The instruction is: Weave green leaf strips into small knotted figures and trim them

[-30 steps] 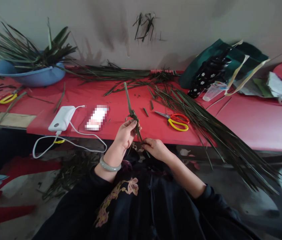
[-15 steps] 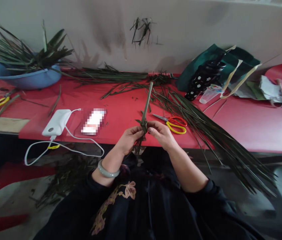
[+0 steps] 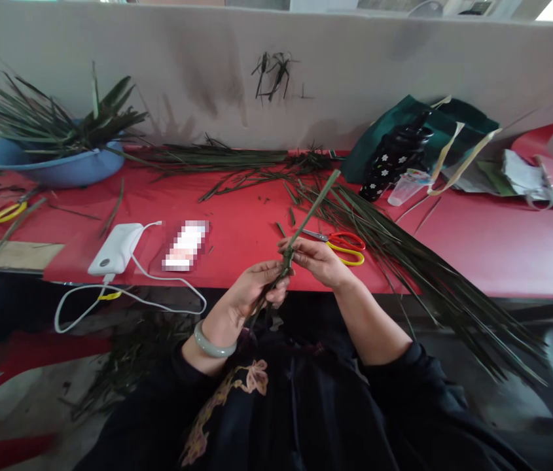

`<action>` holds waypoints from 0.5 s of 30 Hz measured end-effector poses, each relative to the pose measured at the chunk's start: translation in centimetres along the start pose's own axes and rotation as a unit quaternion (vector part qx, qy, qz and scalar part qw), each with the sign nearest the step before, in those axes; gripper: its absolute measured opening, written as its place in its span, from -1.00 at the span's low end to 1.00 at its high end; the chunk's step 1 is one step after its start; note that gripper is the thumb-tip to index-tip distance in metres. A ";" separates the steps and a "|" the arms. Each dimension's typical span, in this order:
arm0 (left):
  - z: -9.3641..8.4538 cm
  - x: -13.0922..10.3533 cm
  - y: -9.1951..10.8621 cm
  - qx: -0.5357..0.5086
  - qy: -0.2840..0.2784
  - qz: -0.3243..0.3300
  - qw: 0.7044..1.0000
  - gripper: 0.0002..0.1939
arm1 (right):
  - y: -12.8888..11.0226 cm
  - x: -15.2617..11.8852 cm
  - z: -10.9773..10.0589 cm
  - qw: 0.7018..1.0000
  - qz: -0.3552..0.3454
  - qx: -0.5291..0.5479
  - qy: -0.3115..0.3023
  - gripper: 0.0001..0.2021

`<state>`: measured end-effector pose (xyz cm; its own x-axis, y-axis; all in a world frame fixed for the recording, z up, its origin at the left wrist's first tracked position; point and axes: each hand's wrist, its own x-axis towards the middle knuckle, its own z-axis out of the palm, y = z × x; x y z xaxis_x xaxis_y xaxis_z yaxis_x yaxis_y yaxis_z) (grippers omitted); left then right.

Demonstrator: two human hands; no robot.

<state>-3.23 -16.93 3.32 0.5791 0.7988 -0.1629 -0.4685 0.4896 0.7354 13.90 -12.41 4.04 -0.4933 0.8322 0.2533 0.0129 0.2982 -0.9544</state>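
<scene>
A woven green leaf piece is held over the front edge of the red table, its long flat strip pointing up and to the right. My left hand is closed round its lower part, where thin strands hang down. The fingers of my right hand pinch the knotted middle from the right side. Just behind my right hand lie scissors with red and yellow handles. The fine detail of the knot is partly hidden by the fingers.
On the red table are a white power bank with a cable, a blurred phone and long leaf strips. A blue basin of leaves stands back left; a green bag and black flowered bottle stand back right.
The leaf piece has tilted to the right. My left hand has wrapped round its lower part, and my right fingers have shifted on the knot. The view has tipped up slightly.
</scene>
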 end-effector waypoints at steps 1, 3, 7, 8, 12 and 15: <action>0.0 -0.1 0.1 0.000 0.006 0.003 1.000 -0.79 | 0.2 0.0 0.1 1.000 0.003 -0.002 0.019 -0.70; -0.1 -0.2 0.1 0.000 0.014 0.009 1.000 -0.79 | 0.4 -0.1 0.4 0.998 0.008 -0.012 0.055 -0.72; -0.4 0.0 0.0 -0.004 0.015 0.029 0.999 -0.77 | 0.5 -0.4 0.8 0.993 0.008 -0.070 0.099 -0.82; -0.5 0.0 0.0 -0.001 0.017 0.036 0.999 -0.76 | 0.5 -0.5 0.9 0.991 0.007 -0.082 0.108 -0.84; -0.8 0.0 -0.2 0.009 0.023 0.041 0.999 -0.74 | 0.5 -0.7 1.0 0.993 0.011 -0.053 0.105 -0.80; -0.9 -0.1 -0.3 0.017 0.014 0.026 0.999 -0.74 | 0.2 -0.8 1.0 0.998 0.022 0.044 0.042 -0.65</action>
<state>-3.75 -16.79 2.56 0.5362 0.8320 -0.1422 -0.4732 0.4358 0.7656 13.47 -13.45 3.46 -0.4195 0.8807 0.2198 -0.0447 0.2219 -0.9741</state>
